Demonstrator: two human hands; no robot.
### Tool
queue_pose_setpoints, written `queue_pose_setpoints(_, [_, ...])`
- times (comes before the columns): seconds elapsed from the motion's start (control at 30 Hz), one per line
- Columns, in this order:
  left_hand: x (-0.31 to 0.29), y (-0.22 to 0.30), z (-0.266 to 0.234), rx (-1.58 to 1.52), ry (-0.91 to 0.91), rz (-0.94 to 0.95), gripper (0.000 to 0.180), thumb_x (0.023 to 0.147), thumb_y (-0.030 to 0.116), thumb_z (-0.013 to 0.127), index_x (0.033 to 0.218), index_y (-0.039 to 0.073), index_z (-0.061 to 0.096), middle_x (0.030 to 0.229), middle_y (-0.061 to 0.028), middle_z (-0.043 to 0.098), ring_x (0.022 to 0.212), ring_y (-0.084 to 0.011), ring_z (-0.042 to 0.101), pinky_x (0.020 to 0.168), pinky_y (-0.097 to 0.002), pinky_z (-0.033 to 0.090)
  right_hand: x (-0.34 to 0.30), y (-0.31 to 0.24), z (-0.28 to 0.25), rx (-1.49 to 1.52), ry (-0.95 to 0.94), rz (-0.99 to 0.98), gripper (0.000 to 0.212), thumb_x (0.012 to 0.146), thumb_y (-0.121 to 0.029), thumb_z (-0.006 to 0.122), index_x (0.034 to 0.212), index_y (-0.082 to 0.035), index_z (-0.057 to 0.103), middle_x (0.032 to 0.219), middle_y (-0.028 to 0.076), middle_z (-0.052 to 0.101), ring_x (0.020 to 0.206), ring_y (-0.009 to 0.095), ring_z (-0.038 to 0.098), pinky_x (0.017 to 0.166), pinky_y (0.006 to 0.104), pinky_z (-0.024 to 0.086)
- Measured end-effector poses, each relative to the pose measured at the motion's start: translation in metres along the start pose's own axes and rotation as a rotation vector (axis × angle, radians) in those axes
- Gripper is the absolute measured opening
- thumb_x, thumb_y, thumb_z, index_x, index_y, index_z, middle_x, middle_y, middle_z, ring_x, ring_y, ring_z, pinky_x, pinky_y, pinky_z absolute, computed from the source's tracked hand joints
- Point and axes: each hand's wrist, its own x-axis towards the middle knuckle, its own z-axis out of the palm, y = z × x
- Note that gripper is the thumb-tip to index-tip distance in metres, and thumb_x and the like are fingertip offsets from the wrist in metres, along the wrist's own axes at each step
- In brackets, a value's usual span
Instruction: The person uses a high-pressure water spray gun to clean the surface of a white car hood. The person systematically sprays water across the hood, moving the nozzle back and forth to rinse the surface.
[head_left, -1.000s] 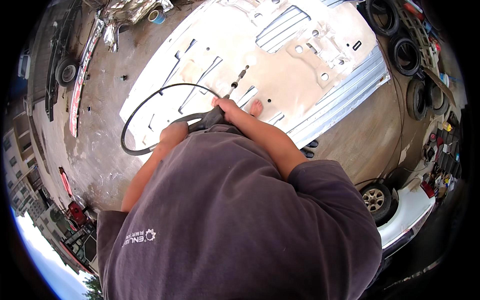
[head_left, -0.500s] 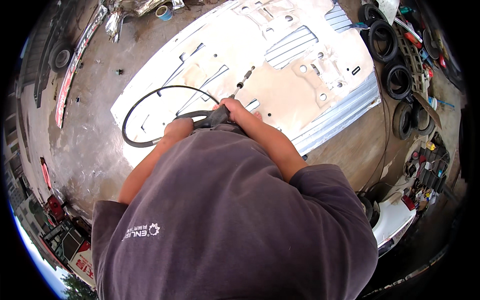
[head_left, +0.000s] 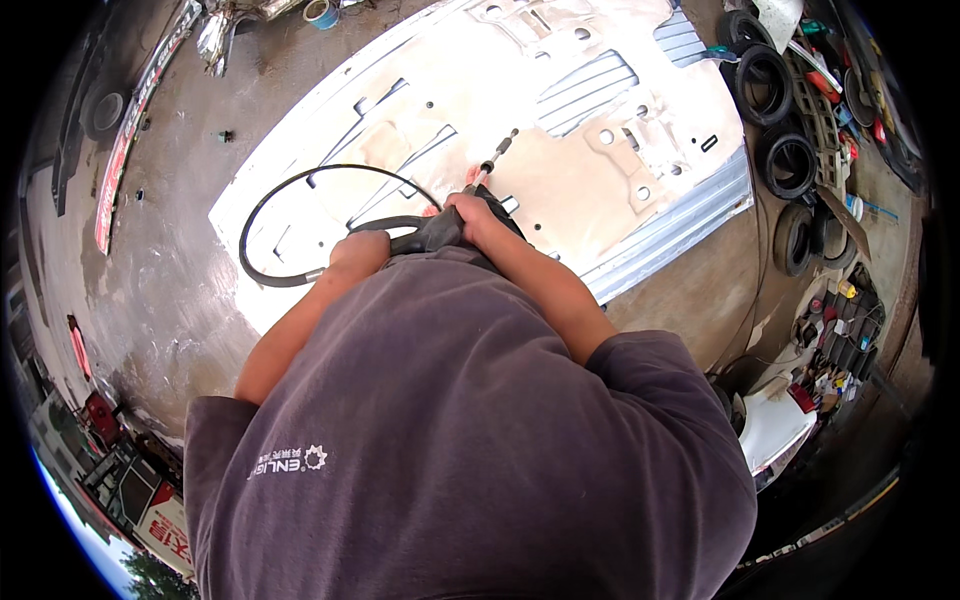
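A black spray gun (head_left: 440,232), which looks like a pressure-washer gun, is held low in front of my body by both hands. My left hand (head_left: 362,252) is wrapped round its rear grip, and my right hand (head_left: 467,215) closes round the front of the body. From there a thin metal lance (head_left: 497,153) points forward and to the right. A black hose (head_left: 250,225) loops out on the left and runs back toward my left forearm. Beneath the lance lies a large white and beige panel (head_left: 575,185) with cutouts and ribbed grey strips; bare skin of a foot shows beside the lance.
Old tyres (head_left: 763,82) line the right side, with a cable (head_left: 757,255) on the floor before them. A white car part (head_left: 775,430) and clutter lie at the lower right. A long red and white strip (head_left: 135,140) lies at the left; a small bucket (head_left: 320,14) stands far off.
The whole scene has shifted slightly left in view. The lance tip has swung a little to the right. A dark trouser leg and foot now show past my right hand. Both hands keep their grip.
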Motion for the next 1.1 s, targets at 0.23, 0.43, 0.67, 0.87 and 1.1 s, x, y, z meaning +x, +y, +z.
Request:
queue_pose_setpoints(0.23, [0.012,0.024,-0.031,-0.002,-0.012,-0.022,0.027,0.092,0.018,0.059,0.112,0.004,0.070,0.117,-0.0191,0.070,0.112,-0.0348,0.067,0.093,-0.0444,0.054,0.018,-0.026,-0.001,-0.023,-0.040,0.091,0.008,0.077,0.000,0.064,0.081,0.002,0.057,0.071,0.015,0.061,0.060,0.032,0.064,0.058,0.0475,0.056])
queue_pose_setpoints(0.43, [0.027,0.054,-0.053,-0.032,-0.034,-0.079,0.028,0.092,0.019,0.058,0.112,0.004,0.070,0.117,-0.0193,0.070,0.113,-0.0349,0.066,0.093,-0.0448,0.053,-0.012,-0.070,0.007,-0.096,-0.037,0.084,0.017,0.081,0.001,0.056,0.096,0.005,0.050,0.087,0.019,0.059,0.077,0.033,0.065,0.072,0.0487,0.057])
queue_pose_setpoints(0.67, [0.035,0.081,-0.080,0.018,-0.065,-0.080,0.029,0.092,0.021,0.058,0.113,0.004,0.070,0.118,-0.0189,0.070,0.114,-0.0346,0.066,0.093,-0.0447,0.054,-0.020,-0.094,0.006,-0.013,0.047,0.097,0.010,0.074,-0.001,0.063,0.078,-0.002,0.054,0.068,0.011,0.057,0.056,0.029,0.061,0.055,0.0447,0.055])
queue_pose_setpoints(0.87, [0.048,0.094,-0.077,0.016,-0.047,-0.087,0.028,0.093,0.019,0.057,0.112,0.005,0.071,0.117,-0.0190,0.071,0.113,-0.0346,0.067,0.092,-0.0448,0.054,0.003,-0.101,-0.010,-0.023,-0.018,0.100,0.010,0.074,-0.001,0.064,0.079,-0.002,0.055,0.070,0.011,0.058,0.057,0.029,0.062,0.056,0.0454,0.055])
queue_pose_setpoints(1.1, [0.054,0.099,-0.072,0.006,-0.047,-0.080,0.027,0.092,0.018,0.056,0.111,0.004,0.071,0.115,-0.0192,0.071,0.111,-0.0348,0.068,0.091,-0.0456,0.054,-0.019,-0.112,-0.005,-0.012,0.010,0.104,0.008,0.076,0.000,0.062,0.078,0.000,0.054,0.071,0.012,0.058,0.059,0.029,0.062,0.059,0.0445,0.056])
